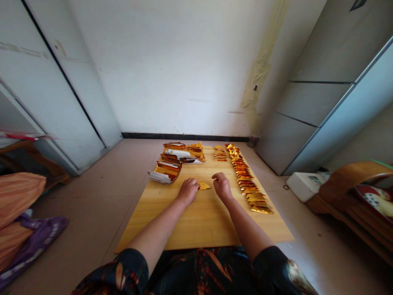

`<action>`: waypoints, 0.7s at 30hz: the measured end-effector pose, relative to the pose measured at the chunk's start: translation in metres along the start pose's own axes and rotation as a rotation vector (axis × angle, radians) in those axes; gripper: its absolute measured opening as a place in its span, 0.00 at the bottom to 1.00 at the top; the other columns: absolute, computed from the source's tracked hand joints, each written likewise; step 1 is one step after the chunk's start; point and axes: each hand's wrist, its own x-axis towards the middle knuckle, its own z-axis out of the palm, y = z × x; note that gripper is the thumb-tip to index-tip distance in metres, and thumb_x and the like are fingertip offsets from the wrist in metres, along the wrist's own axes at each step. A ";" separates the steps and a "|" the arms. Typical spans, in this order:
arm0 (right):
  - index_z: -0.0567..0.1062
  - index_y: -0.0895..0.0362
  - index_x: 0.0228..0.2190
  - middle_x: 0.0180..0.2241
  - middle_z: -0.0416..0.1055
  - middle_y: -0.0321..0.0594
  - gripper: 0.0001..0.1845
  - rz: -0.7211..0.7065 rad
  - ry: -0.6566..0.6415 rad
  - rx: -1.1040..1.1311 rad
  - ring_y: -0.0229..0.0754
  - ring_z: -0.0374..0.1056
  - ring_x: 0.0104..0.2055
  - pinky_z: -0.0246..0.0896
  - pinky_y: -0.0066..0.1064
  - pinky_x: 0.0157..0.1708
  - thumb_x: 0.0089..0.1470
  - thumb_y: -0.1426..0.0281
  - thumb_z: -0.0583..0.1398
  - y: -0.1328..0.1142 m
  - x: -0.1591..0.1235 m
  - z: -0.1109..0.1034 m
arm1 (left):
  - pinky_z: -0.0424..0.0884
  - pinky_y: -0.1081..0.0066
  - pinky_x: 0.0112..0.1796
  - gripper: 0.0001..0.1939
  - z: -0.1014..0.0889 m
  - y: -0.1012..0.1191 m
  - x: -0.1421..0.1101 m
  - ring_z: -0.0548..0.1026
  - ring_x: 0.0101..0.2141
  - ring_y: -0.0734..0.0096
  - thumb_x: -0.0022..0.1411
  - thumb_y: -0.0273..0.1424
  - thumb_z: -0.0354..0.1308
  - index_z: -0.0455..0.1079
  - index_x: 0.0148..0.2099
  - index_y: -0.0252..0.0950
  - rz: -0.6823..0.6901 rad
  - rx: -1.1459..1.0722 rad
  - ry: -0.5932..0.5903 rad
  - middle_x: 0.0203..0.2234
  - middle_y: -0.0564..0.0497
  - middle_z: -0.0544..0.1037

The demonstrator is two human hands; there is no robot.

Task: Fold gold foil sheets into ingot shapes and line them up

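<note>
The left hand [189,191] partly hides a folded gold piece [204,186].

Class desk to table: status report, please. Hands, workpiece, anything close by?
Left hand on small gold foil piece. Right hand apart from it, fingers bent. Gold foil row close on right; opened foil bundles far left.

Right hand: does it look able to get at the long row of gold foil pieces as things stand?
Likely yes. The right hand is just inward of the row of gold foil pieces, with only bare table top visible between, and nothing shows in its fingers.
</note>
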 end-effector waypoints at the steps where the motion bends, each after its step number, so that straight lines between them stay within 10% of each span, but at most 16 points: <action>1: 0.73 0.57 0.30 0.33 0.71 0.40 0.14 -0.025 -0.029 0.037 0.39 0.65 0.37 0.58 0.26 0.39 0.44 0.80 0.51 -0.005 0.001 0.002 | 0.61 0.66 0.40 0.13 0.000 0.000 0.000 0.66 0.42 0.62 0.64 0.27 0.48 0.75 0.41 0.36 -0.004 -0.005 0.003 0.36 0.45 0.72; 12: 0.76 0.56 0.32 0.36 0.76 0.40 0.11 -0.022 -0.476 -0.262 0.39 0.68 0.38 0.56 0.24 0.36 0.51 0.76 0.54 -0.020 0.009 0.005 | 0.61 0.67 0.39 0.14 0.004 -0.001 0.002 0.67 0.41 0.63 0.64 0.29 0.47 0.75 0.41 0.36 -0.018 0.010 -0.003 0.35 0.45 0.72; 21: 0.78 0.56 0.35 0.41 0.75 0.43 0.13 0.044 -0.535 -0.363 0.41 0.69 0.43 0.58 0.25 0.39 0.52 0.75 0.54 -0.035 0.008 0.003 | 0.61 0.65 0.42 0.13 0.005 -0.020 -0.020 0.69 0.41 0.66 0.63 0.26 0.50 0.74 0.45 0.41 0.150 -0.061 0.095 0.38 0.49 0.76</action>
